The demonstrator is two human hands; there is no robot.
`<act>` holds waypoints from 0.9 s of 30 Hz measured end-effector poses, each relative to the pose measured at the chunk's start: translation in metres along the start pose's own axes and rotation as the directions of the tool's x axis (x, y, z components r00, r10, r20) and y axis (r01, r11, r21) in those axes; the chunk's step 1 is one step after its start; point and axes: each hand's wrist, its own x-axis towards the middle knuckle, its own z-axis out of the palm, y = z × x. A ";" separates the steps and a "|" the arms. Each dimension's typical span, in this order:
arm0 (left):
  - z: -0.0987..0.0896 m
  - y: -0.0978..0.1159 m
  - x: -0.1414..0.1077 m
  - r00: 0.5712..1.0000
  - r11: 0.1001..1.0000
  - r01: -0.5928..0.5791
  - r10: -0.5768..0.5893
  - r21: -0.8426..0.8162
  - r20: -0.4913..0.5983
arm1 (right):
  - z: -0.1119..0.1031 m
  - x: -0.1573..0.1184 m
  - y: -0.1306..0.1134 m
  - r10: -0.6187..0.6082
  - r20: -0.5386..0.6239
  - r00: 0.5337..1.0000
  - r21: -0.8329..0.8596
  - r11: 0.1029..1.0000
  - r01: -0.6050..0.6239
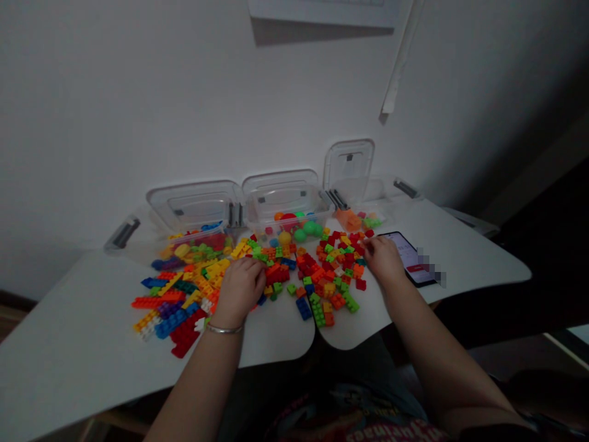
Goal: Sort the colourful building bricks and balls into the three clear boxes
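Both left hand (240, 290) and right hand (384, 259) on plastic bricks (278, 273), fingers (256, 267) curled, grip unclear; phone (408, 258) text pixelated.

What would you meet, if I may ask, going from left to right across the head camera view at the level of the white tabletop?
A heap of multicoloured plastic building bricks → the left bare hand → a second heap of mostly red plastic building bricks → the right bare hand → a black smartphone.
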 end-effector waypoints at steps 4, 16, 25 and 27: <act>0.000 0.000 0.000 1.000 1.000 0.004 -0.004 0.000 -0.002 | 0.000 0.001 0.001 0.045 0.005 0.999 0.045 0.998 -0.045; 0.001 -0.001 0.000 1.000 1.000 -0.006 0.006 0.000 -0.007 | 0.006 0.006 -0.001 0.327 0.153 0.933 0.948 0.218 -0.233; 0.002 -0.001 -0.001 1.000 1.000 0.004 -0.004 -0.008 -0.009 | -0.011 0.013 -0.003 0.292 0.115 0.950 0.993 0.001 -0.121; 0.002 -0.001 0.000 1.000 1.000 0.006 -0.006 -0.012 -0.010 | -0.019 0.026 -0.004 0.326 0.056 0.944 0.997 0.025 -0.068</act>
